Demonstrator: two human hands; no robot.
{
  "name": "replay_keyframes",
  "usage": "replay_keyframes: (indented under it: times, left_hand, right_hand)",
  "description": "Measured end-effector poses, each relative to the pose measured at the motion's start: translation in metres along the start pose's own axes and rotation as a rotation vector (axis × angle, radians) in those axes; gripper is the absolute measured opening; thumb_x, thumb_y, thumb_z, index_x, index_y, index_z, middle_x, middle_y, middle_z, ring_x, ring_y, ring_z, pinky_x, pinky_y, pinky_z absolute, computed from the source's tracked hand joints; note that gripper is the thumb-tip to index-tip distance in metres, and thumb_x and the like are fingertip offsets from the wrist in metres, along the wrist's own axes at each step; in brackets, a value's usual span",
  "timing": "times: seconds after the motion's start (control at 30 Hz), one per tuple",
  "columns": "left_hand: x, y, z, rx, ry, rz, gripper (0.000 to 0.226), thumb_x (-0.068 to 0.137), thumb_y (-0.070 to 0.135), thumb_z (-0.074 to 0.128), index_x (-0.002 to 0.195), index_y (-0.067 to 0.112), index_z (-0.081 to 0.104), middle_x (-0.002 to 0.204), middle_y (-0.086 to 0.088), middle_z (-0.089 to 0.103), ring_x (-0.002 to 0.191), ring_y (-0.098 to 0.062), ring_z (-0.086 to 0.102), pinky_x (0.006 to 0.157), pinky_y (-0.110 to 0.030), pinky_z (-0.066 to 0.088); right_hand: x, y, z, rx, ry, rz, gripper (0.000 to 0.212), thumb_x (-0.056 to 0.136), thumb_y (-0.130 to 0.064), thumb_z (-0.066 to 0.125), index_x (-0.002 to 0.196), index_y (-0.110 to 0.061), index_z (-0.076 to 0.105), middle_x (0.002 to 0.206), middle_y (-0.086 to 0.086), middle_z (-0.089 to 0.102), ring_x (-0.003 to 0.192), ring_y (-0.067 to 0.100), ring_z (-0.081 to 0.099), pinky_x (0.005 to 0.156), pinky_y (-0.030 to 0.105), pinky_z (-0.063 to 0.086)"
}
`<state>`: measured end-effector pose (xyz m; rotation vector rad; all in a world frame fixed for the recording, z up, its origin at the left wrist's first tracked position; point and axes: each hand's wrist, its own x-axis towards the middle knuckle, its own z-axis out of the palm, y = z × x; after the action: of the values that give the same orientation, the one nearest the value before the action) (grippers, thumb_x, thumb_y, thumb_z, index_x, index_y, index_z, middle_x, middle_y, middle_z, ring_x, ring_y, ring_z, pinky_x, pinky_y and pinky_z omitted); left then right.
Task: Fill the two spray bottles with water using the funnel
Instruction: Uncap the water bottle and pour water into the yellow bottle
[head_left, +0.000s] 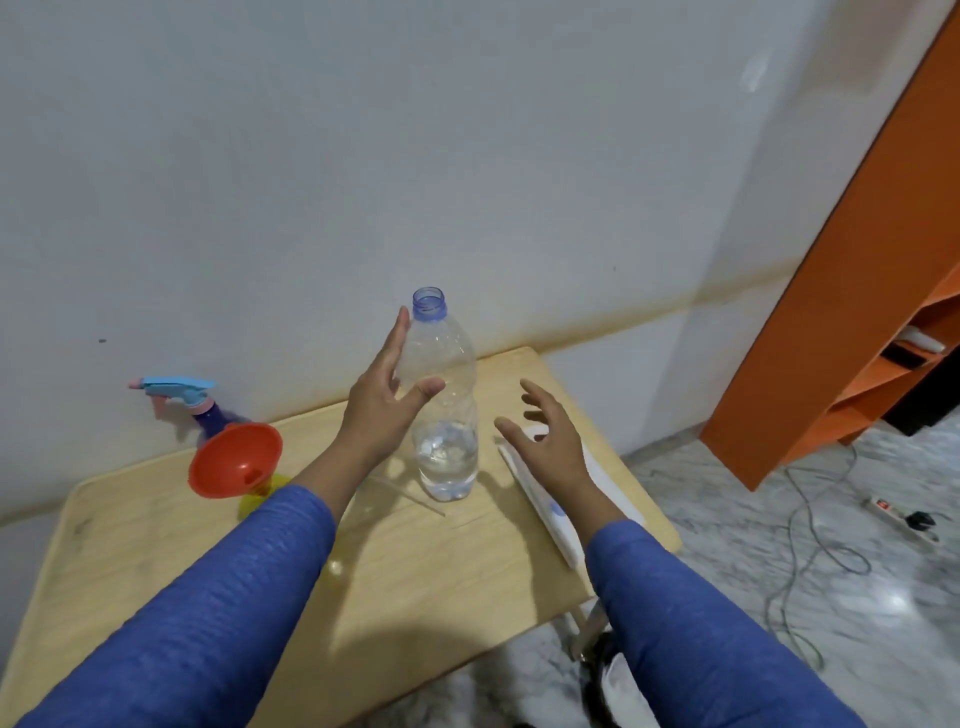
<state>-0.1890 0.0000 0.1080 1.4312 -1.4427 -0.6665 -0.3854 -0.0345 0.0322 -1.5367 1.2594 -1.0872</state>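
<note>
Water source: clear plastic water bottle (445, 415), uncapped, upright on table, axis vertical, part full.
Left hand (382, 397): spread, fingers beside bottle's shoulder; nearer hand.
Right hand (545, 441): spread, empty, apart to the right.
Orange plastic funnel (236, 460): seated in yellow bottle, left.

Both arms wear blue heathered long sleeves (218, 597).

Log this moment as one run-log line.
left hand open beside water bottle | right hand open over white pack | funnel in yellow spray bottle
</note>
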Motion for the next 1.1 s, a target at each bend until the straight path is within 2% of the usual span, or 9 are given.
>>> replay_keyframes:
  times: [0.13,0.2,0.3,0.4,0.47,0.6,0.8,0.93,1.1]
  left_hand:
    - [-0.006,0.002,0.005,-0.124,0.014,-0.043,0.071,0.09,0.027,0.059,0.139,0.052,0.014,0.128,0.047,0.025,0.135,0.002,0.027,0.107,-0.021,0.029]
    - [-0.009,-0.001,0.007,-0.223,0.037,-0.075,0.063,0.09,0.033,0.054,0.137,0.052,0.016,0.136,0.036,0.027,0.138,-0.005,0.028,0.111,-0.028,0.029]
    - [-0.01,-0.004,0.008,-0.291,0.081,-0.11,0.06,0.086,0.044,0.049,0.137,0.052,0.02,0.15,0.019,0.026,0.137,-0.004,0.03,0.114,-0.035,0.029]
    - [-0.009,-0.007,0.012,-0.334,0.106,-0.147,0.061,0.086,0.043,0.05,0.141,0.048,0.024,0.15,0.017,0.031,0.134,0.0,0.034,0.113,-0.035,0.03]
    - [-0.01,-0.011,0.015,-0.376,0.147,-0.164,0.059,0.085,0.042,0.052,0.14,0.046,0.031,0.146,0.018,0.037,0.131,0.002,0.038,0.112,-0.036,0.032]
    - [-0.024,-0.022,0.024,-0.495,0.338,-0.215,0.042,0.089,0.031,0.056,0.129,0.043,0.047,0.132,0.02,0.052,0.125,-0.001,0.047,0.109,-0.034,0.036]
    - [-0.098,-0.054,0.053,-0.375,0.764,-0.434,0.021,0.087,0.02,0.065,0.104,0.033,0.062,0.105,0.005,0.068,0.102,-0.009,0.063,0.092,-0.029,0.049]
    - [-0.132,-0.083,0.049,-0.12,1.083,-0.522,0.04,0.08,0.019,0.072,0.116,0.02,0.056,0.111,0.004,0.062,0.107,-0.014,0.059,0.091,-0.031,0.047]
    - [-0.137,-0.115,0.014,-0.019,1.121,-0.592,0.073,0.073,0.028,0.078,0.135,0.023,0.041,0.133,0.006,0.046,0.119,-0.01,0.045,0.095,-0.029,0.04]
  right_hand:
    - [0.026,-0.059,0.017,0.137,-0.229,-0.14,0.07,0.081,-0.034,0.07,0.136,-0.05,0.03,0.136,-0.012,0.044,0.12,0.009,0.05,0.094,0.028,0.045]
    - [0.036,-0.072,0.024,0.121,-0.34,-0.204,0.077,0.079,-0.033,0.071,0.139,-0.048,0.026,0.136,-0.013,0.042,0.122,0.007,0.048,0.094,0.023,0.042]
    - [0.047,-0.076,0.03,0.101,-0.431,-0.238,0.084,0.072,-0.042,0.072,0.14,-0.05,0.022,0.135,-0.011,0.044,0.123,0.006,0.048,0.093,0.022,0.041]
    - [0.053,-0.07,0.033,0.129,-0.476,-0.236,0.092,0.062,-0.05,0.074,0.135,-0.059,0.019,0.133,-0.005,0.047,0.12,0.005,0.051,0.097,0.025,0.042]
    - [0.056,-0.062,0.035,0.151,-0.505,-0.233,0.1,0.06,-0.043,0.081,0.133,-0.062,0.015,0.131,-0.001,0.049,0.118,0.006,0.052,0.096,0.022,0.043]
    - [0.06,-0.051,0.044,0.107,-0.532,-0.268,0.117,0.057,-0.026,0.09,0.133,-0.063,0.008,0.117,0.002,0.058,0.115,0.008,0.056,0.102,0.028,0.042]
    - [0.064,-0.057,0.064,0.065,-0.509,-0.397,0.113,0.058,-0.02,0.089,0.133,-0.06,0.015,0.103,0.006,0.056,0.101,0.007,0.062,0.097,0.029,0.047]
    - [0.067,-0.07,0.076,-0.016,-0.632,-0.477,0.11,0.058,-0.015,0.089,0.135,-0.053,0.021,0.095,0.01,0.054,0.087,0.014,0.065,0.088,0.023,0.053]
    - [0.067,-0.093,0.085,-0.2,-0.852,-0.503,0.108,0.06,-0.016,0.088,0.13,-0.061,0.02,0.099,0.008,0.06,0.079,0.014,0.069,0.079,0.025,0.056]
